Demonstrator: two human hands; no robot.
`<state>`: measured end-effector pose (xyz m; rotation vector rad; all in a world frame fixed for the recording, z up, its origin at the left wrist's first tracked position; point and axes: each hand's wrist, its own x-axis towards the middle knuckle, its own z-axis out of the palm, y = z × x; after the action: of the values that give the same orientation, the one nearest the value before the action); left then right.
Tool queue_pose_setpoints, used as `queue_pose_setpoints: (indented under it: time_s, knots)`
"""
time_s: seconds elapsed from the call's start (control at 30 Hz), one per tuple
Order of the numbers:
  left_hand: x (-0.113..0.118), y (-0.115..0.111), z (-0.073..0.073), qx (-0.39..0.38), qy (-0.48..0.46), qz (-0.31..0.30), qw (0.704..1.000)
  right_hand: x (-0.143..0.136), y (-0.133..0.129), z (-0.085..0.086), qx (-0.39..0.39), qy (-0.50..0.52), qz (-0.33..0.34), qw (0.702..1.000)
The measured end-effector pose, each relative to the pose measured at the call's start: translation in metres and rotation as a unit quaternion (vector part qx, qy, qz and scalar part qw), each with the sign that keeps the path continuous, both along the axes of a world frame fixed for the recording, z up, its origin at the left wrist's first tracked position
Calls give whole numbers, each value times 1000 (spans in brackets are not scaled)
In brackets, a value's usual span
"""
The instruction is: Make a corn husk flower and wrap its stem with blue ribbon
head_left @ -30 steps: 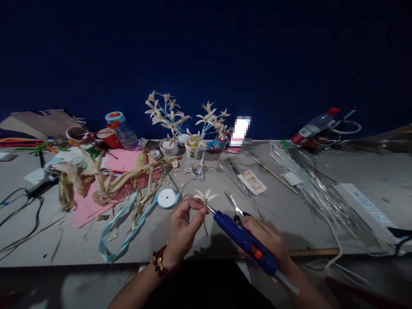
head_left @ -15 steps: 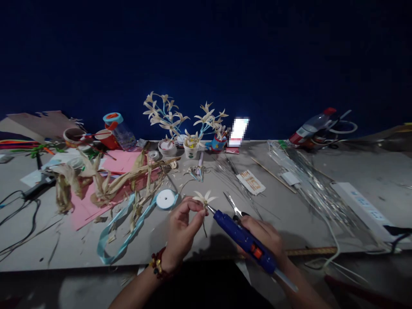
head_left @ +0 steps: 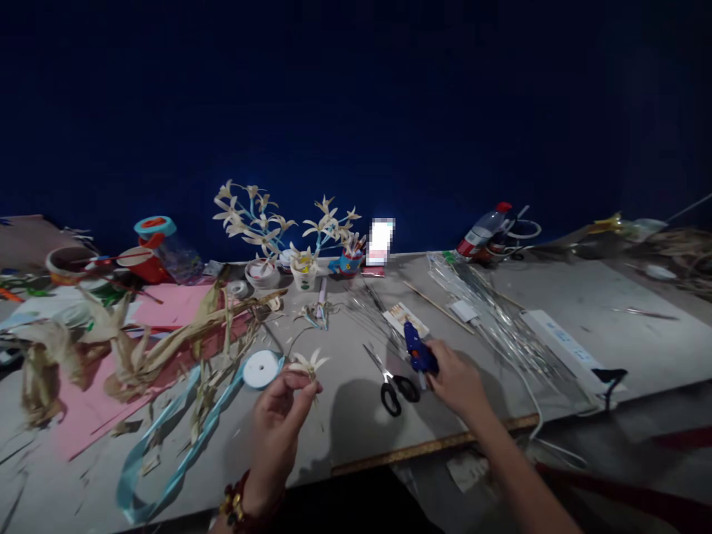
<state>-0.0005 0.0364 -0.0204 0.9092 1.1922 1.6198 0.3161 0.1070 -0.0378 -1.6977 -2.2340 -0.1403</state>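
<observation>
Between the thumb and fingers of my left hand [head_left: 285, 408] is a pale husk flower [head_left: 309, 363], its petals spread upward. My right hand [head_left: 453, 374] is closed around a blue glue gun [head_left: 418, 350], whose front end points away over a printed white packet [head_left: 406, 319]. Black-handled scissors [head_left: 392, 386] lie on the table between my hands, just left of the glue gun. Close to my left hand is a white spool [head_left: 261, 368] with light blue ribbon [head_left: 186, 460] trailing from it.
Dried corn husks [head_left: 133, 363] lie over pink paper [head_left: 83, 415] at left. Husk flowers on blue stems [head_left: 256, 222] stand in cups at the back, beside a lit phone [head_left: 380, 241]. Wires [head_left: 500, 319], a white box [head_left: 567, 348] and a tilted bottle [head_left: 483, 230] are at right.
My right hand has carried the glue gun away from the flower, forward and to the right, uncovering the scissors. The flower stays in my left hand. The view has turned right.
</observation>
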Motion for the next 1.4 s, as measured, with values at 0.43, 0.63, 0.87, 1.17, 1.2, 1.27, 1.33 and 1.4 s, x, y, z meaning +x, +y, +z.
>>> queue_pose_setpoints:
  time_s: [0.43,0.63,0.87,1.17,1.2,1.27,1.33,1.4]
  knots:
    - [-5,1,-6,4,14,-1,1000,14,40,18,-25,-46,99,994]
    - [-3,-3,-8,1,27,-36,999,-97,97,20,-101,-24,200,974]
    - [-22,-9,-8,-8,23,4,1000,-161,139,-2,-163,-4,184,969]
    - [-21,5,-16,-18,-49,14,999,-147,114,10,-283,328,135,891]
    - [-19,7,-14,-25,-68,11,997,-148,104,13,-299,376,129,867]
    - [-12,11,-8,-36,-103,4,994,-150,81,20,-323,461,123,817]
    - [-4,17,-1,-37,-127,-1,991,-153,56,29,-338,524,120,772]
    - [4,21,6,-30,-139,-11,990,-156,33,37,-349,577,121,728]
